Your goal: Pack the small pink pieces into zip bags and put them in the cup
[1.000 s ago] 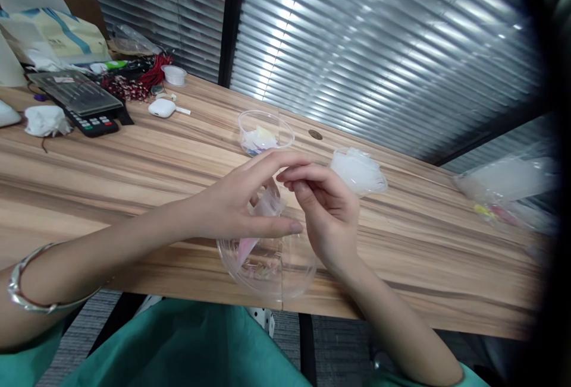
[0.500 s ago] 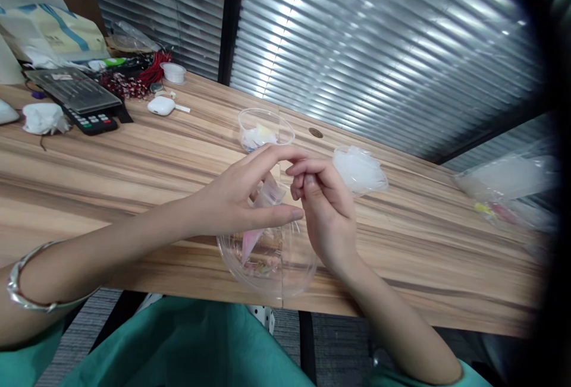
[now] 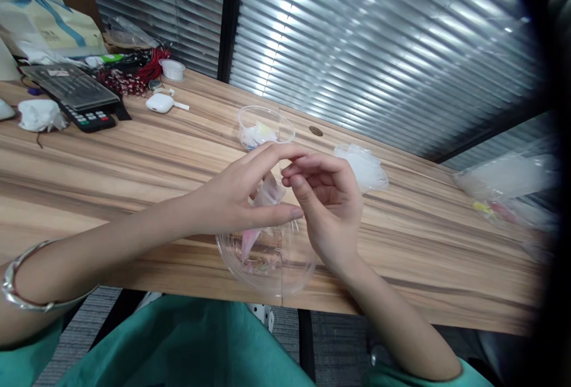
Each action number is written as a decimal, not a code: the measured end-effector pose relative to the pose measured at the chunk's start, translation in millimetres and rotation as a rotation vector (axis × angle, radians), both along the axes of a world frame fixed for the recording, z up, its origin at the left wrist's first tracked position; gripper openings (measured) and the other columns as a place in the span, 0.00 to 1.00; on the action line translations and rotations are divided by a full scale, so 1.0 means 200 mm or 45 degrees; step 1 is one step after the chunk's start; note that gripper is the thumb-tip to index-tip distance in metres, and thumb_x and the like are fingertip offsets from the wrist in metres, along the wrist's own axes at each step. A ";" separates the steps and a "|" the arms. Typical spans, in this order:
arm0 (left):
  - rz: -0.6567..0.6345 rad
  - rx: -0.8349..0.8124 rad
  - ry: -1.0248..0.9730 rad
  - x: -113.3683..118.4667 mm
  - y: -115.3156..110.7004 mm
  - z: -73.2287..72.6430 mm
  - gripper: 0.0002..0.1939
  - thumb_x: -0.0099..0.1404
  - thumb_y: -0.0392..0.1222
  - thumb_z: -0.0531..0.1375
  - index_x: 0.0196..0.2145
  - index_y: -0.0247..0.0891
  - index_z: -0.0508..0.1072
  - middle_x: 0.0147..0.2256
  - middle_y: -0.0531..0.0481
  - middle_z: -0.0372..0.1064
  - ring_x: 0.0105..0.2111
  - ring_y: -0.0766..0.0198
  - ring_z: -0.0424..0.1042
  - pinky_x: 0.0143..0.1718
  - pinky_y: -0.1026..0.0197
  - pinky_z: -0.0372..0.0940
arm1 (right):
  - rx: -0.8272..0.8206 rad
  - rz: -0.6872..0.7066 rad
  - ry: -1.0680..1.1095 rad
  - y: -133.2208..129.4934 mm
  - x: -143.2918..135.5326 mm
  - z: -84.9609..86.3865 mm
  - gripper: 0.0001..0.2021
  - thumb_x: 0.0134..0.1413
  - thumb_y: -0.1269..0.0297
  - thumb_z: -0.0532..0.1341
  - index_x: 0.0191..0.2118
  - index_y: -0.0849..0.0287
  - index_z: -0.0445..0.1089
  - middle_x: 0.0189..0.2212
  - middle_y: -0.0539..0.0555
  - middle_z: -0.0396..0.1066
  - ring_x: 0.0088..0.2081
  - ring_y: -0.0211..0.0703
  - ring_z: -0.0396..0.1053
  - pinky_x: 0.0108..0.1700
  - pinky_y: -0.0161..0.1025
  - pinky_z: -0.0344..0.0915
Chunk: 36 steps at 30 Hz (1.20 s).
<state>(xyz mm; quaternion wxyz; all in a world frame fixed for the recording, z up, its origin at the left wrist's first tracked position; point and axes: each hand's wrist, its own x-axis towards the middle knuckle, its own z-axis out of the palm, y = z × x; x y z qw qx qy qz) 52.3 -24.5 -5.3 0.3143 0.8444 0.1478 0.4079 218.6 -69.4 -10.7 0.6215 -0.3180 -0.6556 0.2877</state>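
Fingers of the left hand [image 3: 241,200] held a pink-tipped clear bag [image 3: 269,194] over the round dish [image 3: 294,288]; the right hand's [image 3: 334,214] curled, their hold unclear.

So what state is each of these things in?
Left hand: closed on the small bag
Small bag: tilted, pink towards its lower end
Right hand: fingers curled, can't tell if holding anything
Large clear dish: small bits inside
Small clear tub: open, white and yellow pieces inside
White earbud case: shut
Keypad device: partly covered
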 end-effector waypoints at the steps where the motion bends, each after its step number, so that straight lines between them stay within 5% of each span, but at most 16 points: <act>1: 0.001 0.005 0.001 0.00 0.00 0.00 0.29 0.62 0.49 0.66 0.58 0.45 0.63 0.51 0.47 0.67 0.48 0.58 0.69 0.52 0.56 0.66 | 0.005 0.008 0.005 0.00 0.00 0.00 0.12 0.59 0.78 0.62 0.44 0.52 0.71 0.37 0.48 0.75 0.38 0.35 0.74 0.42 0.35 0.75; 36: -0.023 0.076 0.051 0.00 -0.01 0.01 0.28 0.64 0.46 0.64 0.59 0.43 0.61 0.55 0.45 0.66 0.53 0.57 0.68 0.51 0.57 0.67 | 0.014 0.036 0.001 0.00 0.01 0.00 0.14 0.57 0.81 0.63 0.44 0.54 0.72 0.35 0.45 0.75 0.37 0.31 0.75 0.41 0.30 0.74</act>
